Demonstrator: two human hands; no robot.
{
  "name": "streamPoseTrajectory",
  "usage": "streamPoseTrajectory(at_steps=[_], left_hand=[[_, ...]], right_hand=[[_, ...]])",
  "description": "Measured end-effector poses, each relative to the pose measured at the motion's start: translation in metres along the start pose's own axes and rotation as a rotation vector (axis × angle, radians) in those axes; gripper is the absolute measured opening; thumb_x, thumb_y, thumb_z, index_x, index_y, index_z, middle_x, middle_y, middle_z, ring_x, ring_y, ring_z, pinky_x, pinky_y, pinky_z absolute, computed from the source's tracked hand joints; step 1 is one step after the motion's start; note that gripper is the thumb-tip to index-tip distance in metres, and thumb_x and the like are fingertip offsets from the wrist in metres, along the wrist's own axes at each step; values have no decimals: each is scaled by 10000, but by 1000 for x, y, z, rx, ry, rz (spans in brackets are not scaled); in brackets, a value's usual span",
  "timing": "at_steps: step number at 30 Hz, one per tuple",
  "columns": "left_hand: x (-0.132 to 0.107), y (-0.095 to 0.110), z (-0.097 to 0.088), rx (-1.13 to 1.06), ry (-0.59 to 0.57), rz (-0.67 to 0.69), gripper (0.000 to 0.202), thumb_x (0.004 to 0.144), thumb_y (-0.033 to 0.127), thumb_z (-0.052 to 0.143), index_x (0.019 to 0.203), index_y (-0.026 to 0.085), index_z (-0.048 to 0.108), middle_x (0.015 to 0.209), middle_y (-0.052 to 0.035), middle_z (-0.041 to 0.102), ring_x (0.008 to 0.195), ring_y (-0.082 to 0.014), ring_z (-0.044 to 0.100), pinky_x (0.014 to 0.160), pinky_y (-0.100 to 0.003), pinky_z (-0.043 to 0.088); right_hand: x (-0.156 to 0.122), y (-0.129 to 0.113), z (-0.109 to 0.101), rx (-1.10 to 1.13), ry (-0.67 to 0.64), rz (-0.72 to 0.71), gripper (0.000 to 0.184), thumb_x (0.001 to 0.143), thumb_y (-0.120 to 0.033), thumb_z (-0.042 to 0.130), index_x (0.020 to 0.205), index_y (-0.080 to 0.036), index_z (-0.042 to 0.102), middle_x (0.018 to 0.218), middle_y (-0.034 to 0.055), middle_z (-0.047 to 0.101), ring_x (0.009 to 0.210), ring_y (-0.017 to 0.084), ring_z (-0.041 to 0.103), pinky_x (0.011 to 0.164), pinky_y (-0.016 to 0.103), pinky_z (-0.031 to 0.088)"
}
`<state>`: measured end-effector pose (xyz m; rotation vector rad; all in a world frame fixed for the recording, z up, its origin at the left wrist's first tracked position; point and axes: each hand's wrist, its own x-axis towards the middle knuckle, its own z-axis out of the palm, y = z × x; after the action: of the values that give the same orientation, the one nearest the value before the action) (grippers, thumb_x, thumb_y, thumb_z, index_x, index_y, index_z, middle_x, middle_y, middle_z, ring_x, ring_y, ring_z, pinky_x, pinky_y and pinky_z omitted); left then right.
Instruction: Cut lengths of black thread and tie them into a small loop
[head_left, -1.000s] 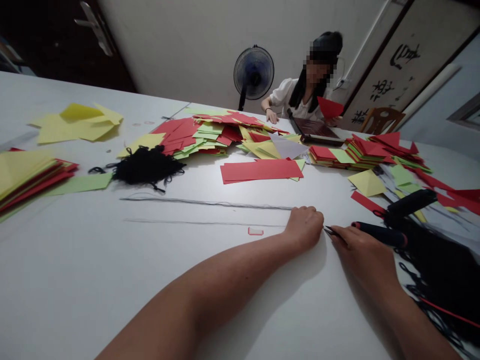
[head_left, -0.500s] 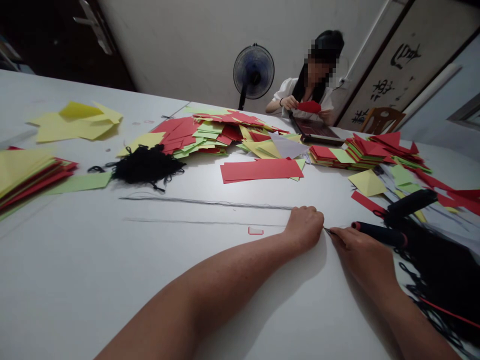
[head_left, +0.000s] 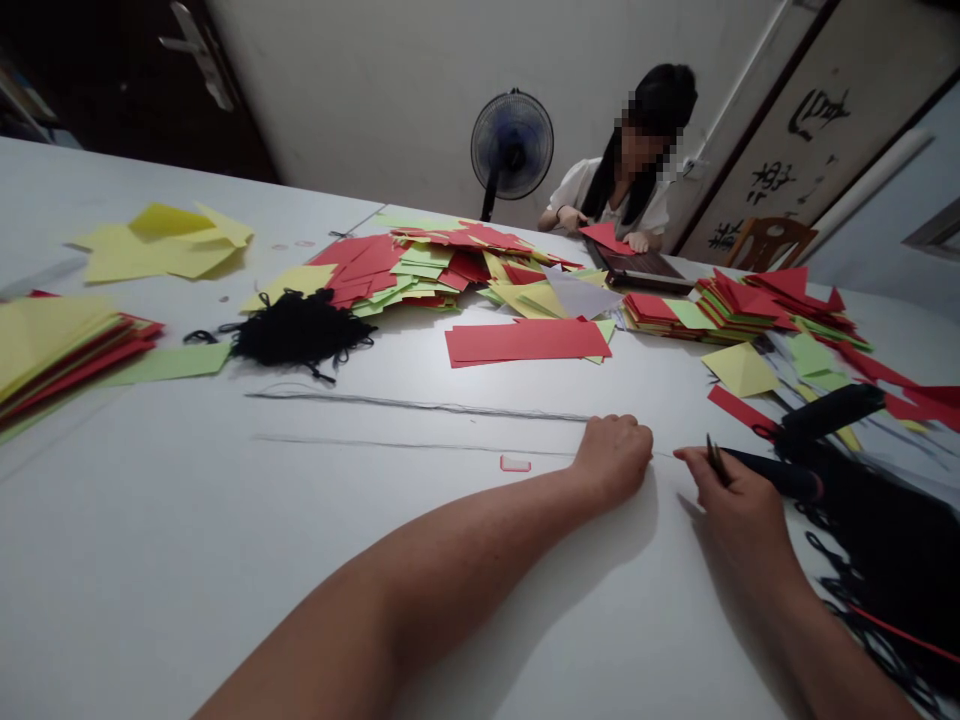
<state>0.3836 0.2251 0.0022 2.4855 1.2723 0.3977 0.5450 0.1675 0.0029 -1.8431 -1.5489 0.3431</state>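
My left hand [head_left: 615, 458] rests on the white table as a closed fist over the right ends of two rows of thin dark threads. The upper thread bundle [head_left: 450, 408] is thicker; the lower threads [head_left: 420, 445] look sparse. To the right, my right hand [head_left: 739, 510] pinches a fine thread [head_left: 664, 456] between thumb and forefinger, and it runs across to the left fist. Dark tweezers [head_left: 716, 460] are tucked in the right hand, tips pointing up. A small red-edged label [head_left: 515, 463] lies beside my left wrist. What the left fingers grip underneath is mostly hidden.
A black string pile [head_left: 300, 328] lies at left, with larger black loops [head_left: 892, 530] at right beside a dark roll [head_left: 780, 470]. Red paper strips [head_left: 529, 342] and coloured paper stacks [head_left: 420, 265] spread behind. Across the table a person [head_left: 607, 200] handles red paper near a fan [head_left: 512, 145].
My right hand has drawn away to the right of the left fist, and the tweezers have swung from pointing left to pointing up. The person opposite has lowered the red paper.
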Motion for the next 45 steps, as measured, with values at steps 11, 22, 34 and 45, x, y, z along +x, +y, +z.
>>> streamPoseTrajectory(at_steps=[11,22,34,45], left_hand=[[-1,-2,0,5,4,7,241,952,245,501,1081,170,691,1076,-111,708,1041,-247,668,855,-360,512],[-3,-3,-2,-20,13,28,248,957,261,504,1070,175,707,1081,-92,716,1020,-242,679,817,-353,530],[0,-9,8,-132,60,52,212,962,300,516,1030,222,701,1090,-60,713,1014,-218,658,858,-345,518],[-20,-39,-23,-251,62,-45,377,990,364,536,1324,205,611,1306,-83,688,1208,-240,607,1007,-363,471]], right_hand=[[4,15,24,23,-7,-201,329,821,-473,602,978,-239,772,989,71,749,918,245,673,858,387,527],[6,10,24,45,-38,-189,310,794,-509,600,850,-238,740,891,66,747,852,250,669,784,372,521],[6,14,24,13,-40,-193,267,815,-476,582,795,-241,707,809,51,723,770,222,633,726,340,495],[5,8,22,77,-29,-152,326,740,-541,583,750,-238,703,788,51,729,767,228,654,745,342,522]])
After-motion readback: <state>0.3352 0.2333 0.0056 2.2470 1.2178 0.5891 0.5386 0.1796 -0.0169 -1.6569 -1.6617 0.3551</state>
